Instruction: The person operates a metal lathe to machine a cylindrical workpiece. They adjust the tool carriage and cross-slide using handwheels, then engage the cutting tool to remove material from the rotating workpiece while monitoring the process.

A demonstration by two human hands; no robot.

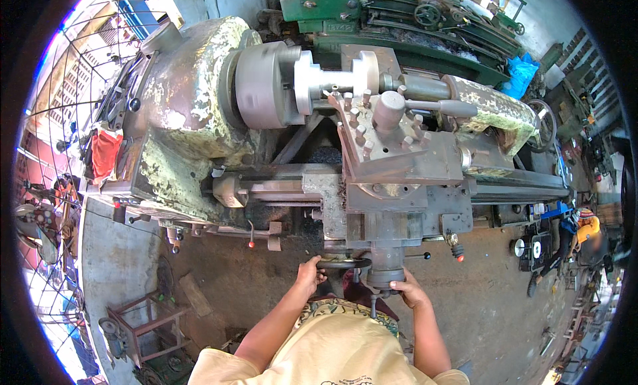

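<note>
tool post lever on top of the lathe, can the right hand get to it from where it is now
Probably yes. The right hand rests on the cross-slide handle at the carriage front, and the tool post lever stands exposed above the tool post. Nothing covers it, though reaching means leaning across the carriage near the chuck.

left hand (310, 273) fingers curling over handwheel (343, 263), tips hiding behind rim. right hand (409, 293) palm pressing against crank (386, 277), grip unclear. lathe (279, 119) bed running out behind carriage (392, 179). cutting point hiding behind toolpost (389, 112). person (578, 235) at right blurring, too small. own torso cutting off at lower edge.
</note>
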